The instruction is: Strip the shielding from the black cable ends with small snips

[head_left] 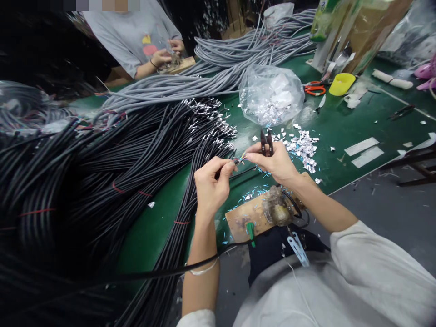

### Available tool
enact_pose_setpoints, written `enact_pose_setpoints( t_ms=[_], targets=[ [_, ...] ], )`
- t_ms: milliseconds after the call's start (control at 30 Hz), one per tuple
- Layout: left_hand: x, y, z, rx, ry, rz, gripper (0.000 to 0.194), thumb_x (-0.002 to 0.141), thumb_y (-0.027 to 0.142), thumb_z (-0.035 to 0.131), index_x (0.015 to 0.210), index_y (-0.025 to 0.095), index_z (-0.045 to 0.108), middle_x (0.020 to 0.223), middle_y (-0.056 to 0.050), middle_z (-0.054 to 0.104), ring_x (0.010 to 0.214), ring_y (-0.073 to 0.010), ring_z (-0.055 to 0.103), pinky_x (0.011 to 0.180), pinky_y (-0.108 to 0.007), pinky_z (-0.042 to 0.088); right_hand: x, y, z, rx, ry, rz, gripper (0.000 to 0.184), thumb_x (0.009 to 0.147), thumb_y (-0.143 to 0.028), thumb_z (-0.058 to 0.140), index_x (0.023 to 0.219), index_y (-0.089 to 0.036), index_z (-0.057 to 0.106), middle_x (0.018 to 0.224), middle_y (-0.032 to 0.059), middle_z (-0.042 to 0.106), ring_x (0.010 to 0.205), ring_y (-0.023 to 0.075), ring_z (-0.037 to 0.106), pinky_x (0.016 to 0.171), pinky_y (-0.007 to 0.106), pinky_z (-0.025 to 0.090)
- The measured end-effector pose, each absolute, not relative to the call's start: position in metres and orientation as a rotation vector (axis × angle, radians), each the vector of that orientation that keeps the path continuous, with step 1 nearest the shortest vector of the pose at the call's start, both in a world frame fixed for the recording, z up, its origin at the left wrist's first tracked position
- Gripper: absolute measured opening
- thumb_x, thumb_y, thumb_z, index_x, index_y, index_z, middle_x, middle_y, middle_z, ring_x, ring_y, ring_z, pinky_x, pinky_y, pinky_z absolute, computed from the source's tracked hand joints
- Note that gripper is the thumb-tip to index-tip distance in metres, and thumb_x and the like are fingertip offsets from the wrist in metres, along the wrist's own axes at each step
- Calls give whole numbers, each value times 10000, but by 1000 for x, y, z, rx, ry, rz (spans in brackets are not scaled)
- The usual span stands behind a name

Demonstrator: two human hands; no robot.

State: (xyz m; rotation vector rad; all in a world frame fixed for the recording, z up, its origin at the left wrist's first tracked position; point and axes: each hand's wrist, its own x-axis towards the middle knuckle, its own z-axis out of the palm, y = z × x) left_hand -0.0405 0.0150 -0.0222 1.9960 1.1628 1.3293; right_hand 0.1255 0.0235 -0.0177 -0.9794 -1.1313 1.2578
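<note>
One black cable (236, 161) is being gripped by the left hand (214, 181) near the front edge of the tabletop (357, 116); the right hand (277, 164) is holding black snips (263, 144) and apparently pinching coloured wires (242, 158). Two white strips (361, 146) are lying farther along that edge.

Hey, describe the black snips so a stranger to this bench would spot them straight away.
On the green table, find the clear plastic bag just above the picture's centre. Nearer the wearer is their right hand, holding the black snips, two prongs pointing up toward the bag. Unlike the orange-handled scissors lying beyond, they look dark all over and are held.
</note>
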Motion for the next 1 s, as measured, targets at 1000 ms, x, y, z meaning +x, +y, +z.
enact_pose_setpoints(
  t_ms=[1000],
  targets=[
    [-41, 12, -18, 2006, 1203, 1328, 177, 841, 270, 576, 720, 171, 658, 632, -1, 590, 552, -92, 502, 515, -229, 360, 131, 19, -14, -958, -1247, 1177, 220, 719, -388, 693, 753, -172, 716, 594, -21, 586, 525, 64, 452, 492, 226, 348]
  ],
)
